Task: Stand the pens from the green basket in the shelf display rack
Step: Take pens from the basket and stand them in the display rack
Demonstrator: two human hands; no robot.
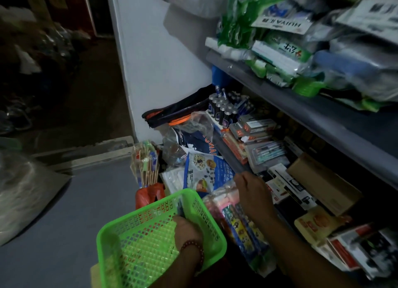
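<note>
Head view: green basket (140, 244) at lower centre of frame. Left hand (187, 229), bead bracelet (193, 244) at wrist, down inside basket, fingers curled round dark pens (180, 208) by far wall. Right hand (252, 191) just right of basket, at lower shelf (228, 154) edge, above clear packet (224, 199). Fingers bent; cannot tell whether it grips anything. Batteries (224, 109) stand further back on shelf.
</note>
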